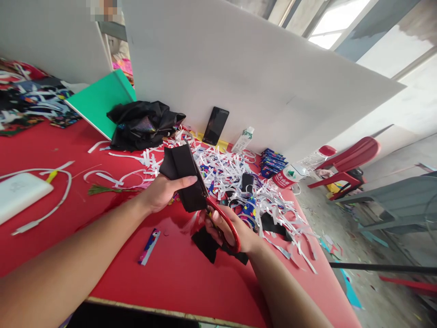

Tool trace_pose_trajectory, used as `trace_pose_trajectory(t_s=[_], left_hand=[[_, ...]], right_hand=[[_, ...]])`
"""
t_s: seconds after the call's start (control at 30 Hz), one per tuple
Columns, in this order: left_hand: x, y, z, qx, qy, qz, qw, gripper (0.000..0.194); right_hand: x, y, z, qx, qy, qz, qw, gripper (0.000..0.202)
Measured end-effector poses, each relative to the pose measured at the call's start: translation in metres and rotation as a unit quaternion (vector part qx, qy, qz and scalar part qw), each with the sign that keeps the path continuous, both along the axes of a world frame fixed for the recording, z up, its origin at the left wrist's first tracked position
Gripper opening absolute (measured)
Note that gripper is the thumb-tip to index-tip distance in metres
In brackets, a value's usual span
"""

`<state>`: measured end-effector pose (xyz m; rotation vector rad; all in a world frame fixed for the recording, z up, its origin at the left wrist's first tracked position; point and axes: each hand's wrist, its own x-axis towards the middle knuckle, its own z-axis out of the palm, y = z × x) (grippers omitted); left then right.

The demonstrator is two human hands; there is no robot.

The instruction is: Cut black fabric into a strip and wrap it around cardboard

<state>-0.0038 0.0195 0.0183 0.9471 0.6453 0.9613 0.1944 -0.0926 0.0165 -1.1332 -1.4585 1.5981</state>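
My left hand (166, 191) grips a folded piece of black fabric (182, 166), thumb on top and fingers underneath. In my right hand (223, 225) is a pair of scissors (230, 230) with red handles, the fingers through the loops. The blades lie along the right edge of the fabric; whether they are closed is hard to make out. Black scraps (205, 243) lie on the red table (170, 284) below my right hand. A small patterned strip (149, 246) rests in front of my left hand.
Shredded white strips (221, 159) spread behind my hands. A phone (216, 125), a small carton (243, 140), a stack of blue packets (272, 162) and a plastic bottle (300, 169) stand beyond. Black cloth (143, 123) and a white power bank (23, 196) lie left.
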Motion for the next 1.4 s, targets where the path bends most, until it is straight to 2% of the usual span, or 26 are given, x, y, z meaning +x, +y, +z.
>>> trace_pose_trajectory(t_s=[0.23, 0.43, 0.83, 1.0, 1.13, 1.2, 1.3, 1.4], left_hand=[[0.000, -0.003, 0.004, -0.049, -0.020, -0.041, 0.998, 0.043], [-0.002, -0.004, -0.001, -0.036, -0.007, -0.080, 0.996, 0.044], [-0.005, -0.004, -0.011, -0.012, 0.035, -0.103, 0.994, 0.041], [-0.006, -0.008, -0.004, 0.000, 0.054, -0.111, 0.992, 0.040], [-0.007, -0.013, 0.002, 0.003, 0.089, -0.148, 0.985, 0.038], [-0.007, -0.014, 0.003, 0.007, 0.099, -0.157, 0.983, 0.042], [-0.007, -0.013, 0.001, 0.037, 0.112, -0.136, 0.984, 0.049], [-0.007, -0.013, 0.001, 0.041, 0.122, -0.146, 0.981, 0.048]], right_hand=[[-0.001, -0.001, -0.004, 0.018, 0.011, 0.005, 1.000, 0.064], [-0.004, -0.001, -0.003, 0.049, 0.018, 0.011, 0.999, 0.064], [-0.005, -0.002, -0.004, 0.028, 0.027, -0.001, 0.999, 0.063], [-0.008, 0.000, -0.001, 0.032, 0.027, -0.005, 0.999, 0.064], [-0.008, 0.000, 0.002, 0.057, 0.003, -0.019, 0.998, 0.067], [-0.008, -0.001, 0.003, 0.054, 0.001, -0.021, 0.998, 0.067], [-0.008, -0.001, 0.000, 0.034, 0.012, -0.023, 0.999, 0.067], [-0.007, -0.001, -0.004, 0.023, 0.014, -0.029, 0.999, 0.069]])
